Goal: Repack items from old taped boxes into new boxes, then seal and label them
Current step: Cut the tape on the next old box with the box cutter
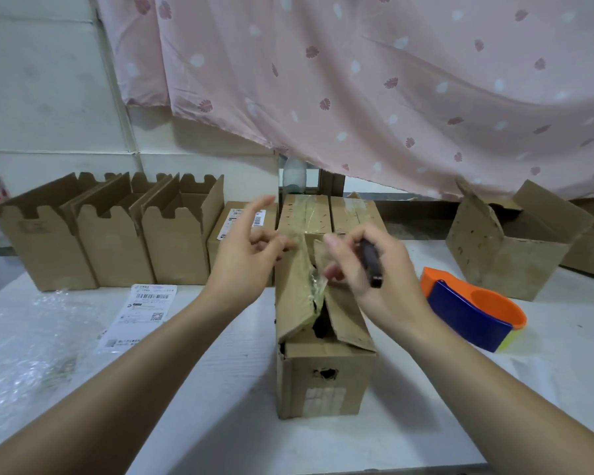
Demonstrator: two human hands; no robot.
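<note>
Nearest, the old taped box [323, 382] is set on the white desk [216, 399], its top flaps split apart. Above it, the right grip [381, 279] is curled round a dark tool [370, 260]. The left grip [244, 255] is spread wide, with nothing held. Three new boxes [114, 248] are lined up behind, on the left.

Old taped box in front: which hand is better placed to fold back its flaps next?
Probably the left. The left hand is free and open beside the left flap of the old box, while the right hand grips a dark tool over the taped seam.
</note>
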